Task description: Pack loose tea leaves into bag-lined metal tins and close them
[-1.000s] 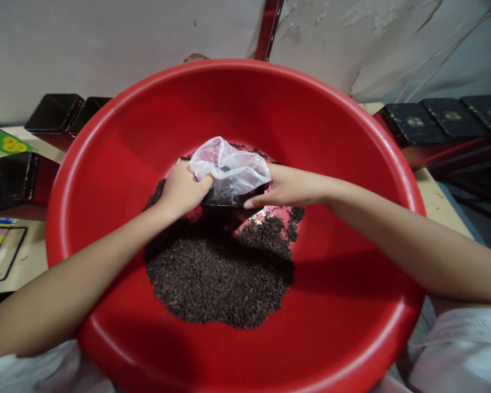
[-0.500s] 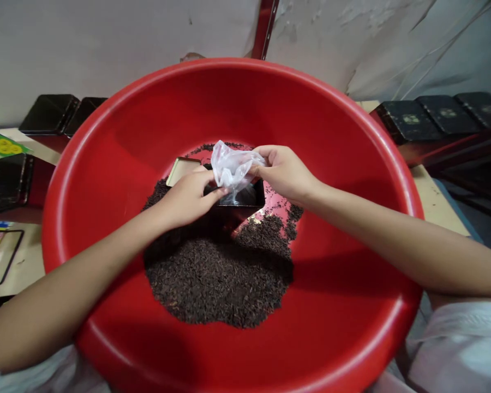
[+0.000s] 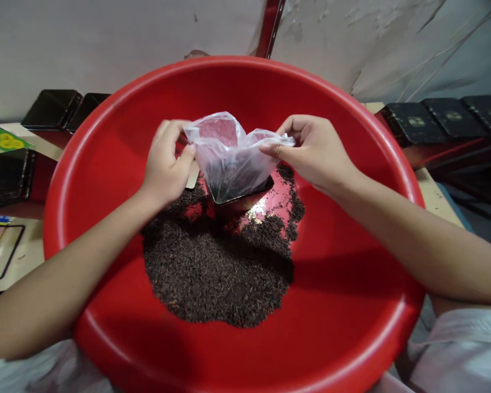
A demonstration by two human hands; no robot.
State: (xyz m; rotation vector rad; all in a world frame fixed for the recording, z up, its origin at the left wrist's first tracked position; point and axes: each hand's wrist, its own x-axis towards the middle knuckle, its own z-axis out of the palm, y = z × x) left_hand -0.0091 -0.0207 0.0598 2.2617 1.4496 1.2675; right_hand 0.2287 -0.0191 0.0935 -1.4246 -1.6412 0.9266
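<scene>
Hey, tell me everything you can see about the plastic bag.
The plastic bag is thin, whitish and see-through, its film crinkled and soft-looking. Its mouth is spread sideways, the wavy edge pinched by the left hand at one side and the right hand at the other. Its lower part sits in an open, dark-rimmed tin inside the red basin and looks dark; whether it holds anything is unclear.

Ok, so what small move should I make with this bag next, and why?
I'd probably fold the edge of the bag outward over the tin. Your left hand and right hand already pinch that edge on opposite sides, the bag's lower part appears to sit inside the tin, and its edge stands loose above the tin, dipping between your hands.
</scene>
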